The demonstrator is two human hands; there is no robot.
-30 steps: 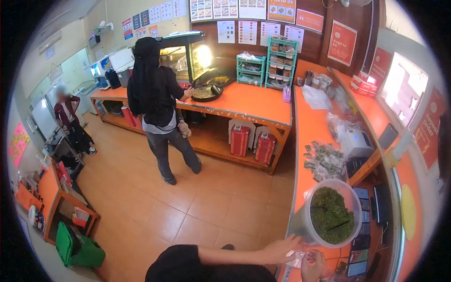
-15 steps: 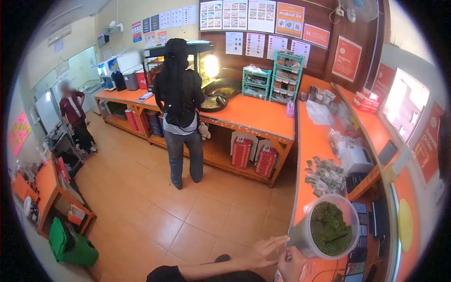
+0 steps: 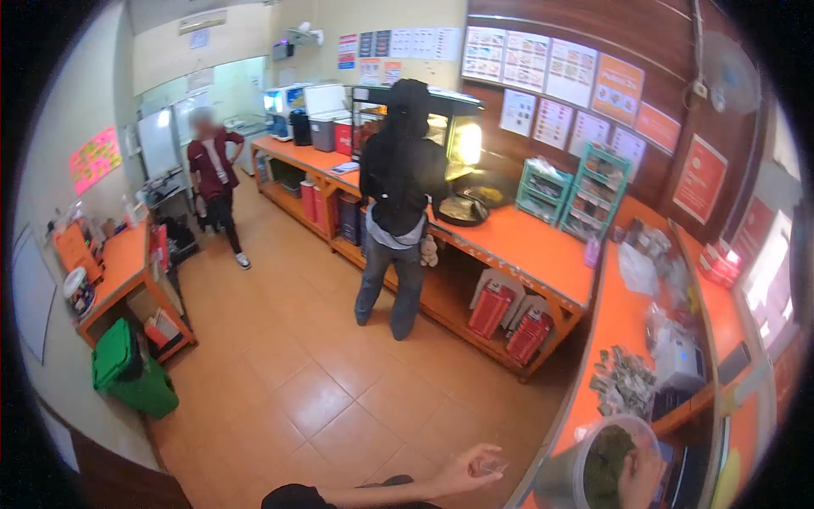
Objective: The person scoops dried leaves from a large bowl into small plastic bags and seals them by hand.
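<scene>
A clear plastic bag [image 3: 489, 464] is held in the curled fingers of my left hand [image 3: 466, 471], out in front of the orange counter's edge. My right hand [image 3: 642, 480] reaches into a large clear tub [image 3: 555, 477] of chopped green stuff [image 3: 606, 462]; its fingertips are down at the green stuff, and whatever they grip is hidden. Behind the tub lies a pile of small filled plastic packets [image 3: 623, 382] on the counter.
A person in black [image 3: 405, 182] stands at the far counter by a black pan [image 3: 462, 210]. Another person in a maroon jacket [image 3: 214, 165] stands at the back left. A green bin [image 3: 136, 369] is at the left, and a white device [image 3: 678, 363] sits beyond the packets.
The view has swung left. My hands, close together before, are now apart: the right has gone into the tub, the left holds the bag away from it. The maroon-jacketed person has stepped forward.
</scene>
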